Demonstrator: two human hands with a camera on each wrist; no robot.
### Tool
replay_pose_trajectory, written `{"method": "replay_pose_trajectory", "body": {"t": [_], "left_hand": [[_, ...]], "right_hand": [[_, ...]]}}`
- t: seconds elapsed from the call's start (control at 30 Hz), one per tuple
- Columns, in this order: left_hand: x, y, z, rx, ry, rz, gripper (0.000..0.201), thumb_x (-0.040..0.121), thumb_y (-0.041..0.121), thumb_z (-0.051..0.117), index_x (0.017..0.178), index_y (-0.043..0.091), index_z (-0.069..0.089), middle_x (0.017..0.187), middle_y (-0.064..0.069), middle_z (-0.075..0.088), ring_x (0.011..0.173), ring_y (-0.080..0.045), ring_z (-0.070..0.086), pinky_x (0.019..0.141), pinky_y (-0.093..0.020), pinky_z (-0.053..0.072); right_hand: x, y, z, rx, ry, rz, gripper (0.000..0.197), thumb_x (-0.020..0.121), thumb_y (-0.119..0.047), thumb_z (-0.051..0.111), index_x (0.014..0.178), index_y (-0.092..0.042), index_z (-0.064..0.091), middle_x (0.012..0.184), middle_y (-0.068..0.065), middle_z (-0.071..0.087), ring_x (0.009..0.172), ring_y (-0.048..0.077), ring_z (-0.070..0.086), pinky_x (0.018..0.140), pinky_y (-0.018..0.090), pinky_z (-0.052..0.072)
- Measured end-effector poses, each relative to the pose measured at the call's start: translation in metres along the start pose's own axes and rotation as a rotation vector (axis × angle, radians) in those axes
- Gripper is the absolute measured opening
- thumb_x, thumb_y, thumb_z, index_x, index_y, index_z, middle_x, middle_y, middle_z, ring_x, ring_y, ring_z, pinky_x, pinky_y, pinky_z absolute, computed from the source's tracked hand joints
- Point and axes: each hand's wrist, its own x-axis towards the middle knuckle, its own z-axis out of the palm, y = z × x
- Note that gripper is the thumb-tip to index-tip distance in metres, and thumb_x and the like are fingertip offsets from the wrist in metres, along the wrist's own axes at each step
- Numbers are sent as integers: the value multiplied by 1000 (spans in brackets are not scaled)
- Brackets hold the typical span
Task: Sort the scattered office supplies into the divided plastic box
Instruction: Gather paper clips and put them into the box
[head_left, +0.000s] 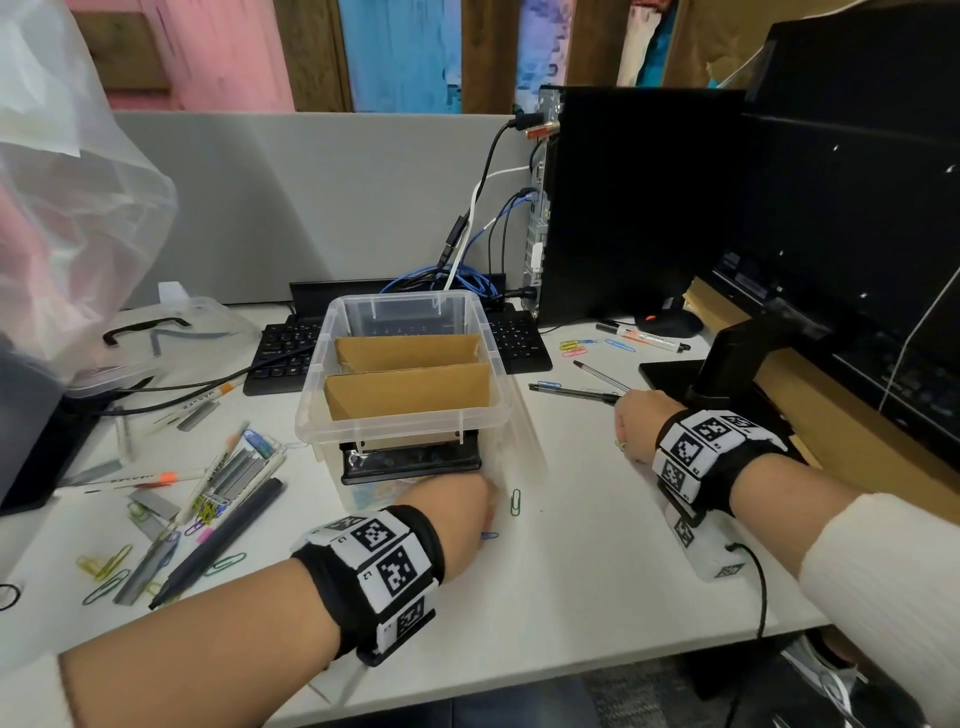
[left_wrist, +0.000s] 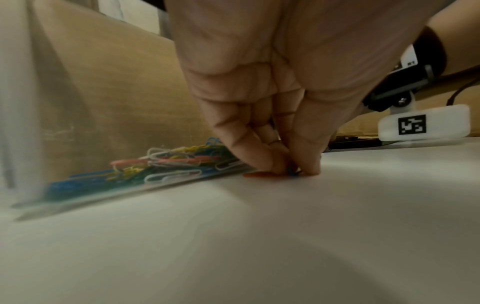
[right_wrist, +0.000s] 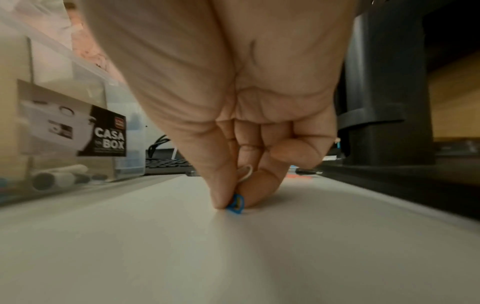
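Observation:
The clear plastic box (head_left: 311, 415) with cardboard dividers (head_left: 410, 389) stands mid-desk; coloured paper clips (left_wrist: 168, 164) lie in its near compartment. My left hand (head_left: 491, 501) is at the box's front right corner, fingertips down on the desk. In the left wrist view the left hand (left_wrist: 293, 170) pinches a small dark-blue paper clip (left_wrist: 293, 172), with a red clip (left_wrist: 257, 175) beside it. My right hand (head_left: 623, 441) is right of the box; in the right wrist view the right hand (right_wrist: 233, 202) pinches a blue paper clip (right_wrist: 237, 204) and holds a white one (right_wrist: 246, 172).
A green clip (head_left: 515, 501) and a blue clip (head_left: 489, 535) lie by my left hand. Pens, markers, staple strips and clips (head_left: 223, 493) are scattered at the left. Two pens (head_left: 576, 392), more clips (head_left: 576, 345) and a marker (head_left: 644, 335) lie at the right. Keyboard (head_left: 291, 348), PC tower (head_left: 639, 208) and monitor stand (head_left: 727, 364) bound the back and right.

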Motion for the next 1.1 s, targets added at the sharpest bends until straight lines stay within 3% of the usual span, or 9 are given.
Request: {"method": "replay_pose_trajectory", "body": {"t": [0.07,0.13,0.27,0.4,0.47,0.6,0.87,0.97,1.1], "left_hand": [[-4,0,1,-11,74,12,17,93,15,52,109,10,57,111,-6,64,102,-25,59,86,-32,45],[-7,2,2,9,113,19,18,92,10,51,109,13,54,110,-4,64,102,-25,59,84,-32,46],[-8,3,2,45,91,25,24,90,5,49,112,14,56,113,-5,62,105,-25,58,87,-31,45],[-10,-4,1,-65,100,37,21,88,6,52,105,15,60,107,-2,64,100,-23,59,79,-22,41],[-12,-8,0,-101,107,24,14,90,10,52,101,17,58,102,-1,63,95,-21,59,78,-21,40],[-15,-13,2,-110,138,-32,17,91,15,52,106,18,58,103,0,64,96,-21,60,84,-27,46],[-12,-7,5,59,91,-80,21,92,15,49,110,14,60,106,-5,64,98,-25,60,76,-27,43],[-15,-2,2,141,82,-78,21,91,13,49,110,14,59,109,-5,64,99,-25,61,75,-29,44],[-22,1,-5,298,80,-51,31,90,3,46,117,11,57,113,-8,63,102,-27,62,76,-30,45]], "right_hand": [[-8,-5,3,-27,-4,-73,19,88,-22,59,105,-13,61,111,7,63,105,25,61,89,31,50],[-18,-11,4,16,17,-134,11,84,-20,62,93,-20,56,98,5,60,102,26,62,87,33,51],[-41,-31,2,92,-22,-270,9,84,-13,61,92,-18,60,98,5,61,95,22,60,86,30,51],[-59,-45,9,257,-12,-408,15,81,-7,60,84,-21,57,78,-11,50,87,17,55,82,27,49],[-65,-50,12,290,-7,-453,18,82,-7,58,92,-22,58,76,-13,46,84,14,50,80,26,46],[-74,-61,12,311,-43,-522,32,85,-7,55,113,-23,61,84,-5,55,83,15,51,83,29,48],[-81,-66,6,291,-10,-572,25,83,-6,55,104,-15,65,87,-5,53,82,15,50,78,26,46],[-82,-68,5,262,19,-621,25,84,-4,53,104,-14,65,86,-6,52,81,14,48,72,21,39],[-79,-71,6,178,-8,-649,28,83,-3,52,102,-18,64,87,-6,50,82,16,48,71,21,36]]}}
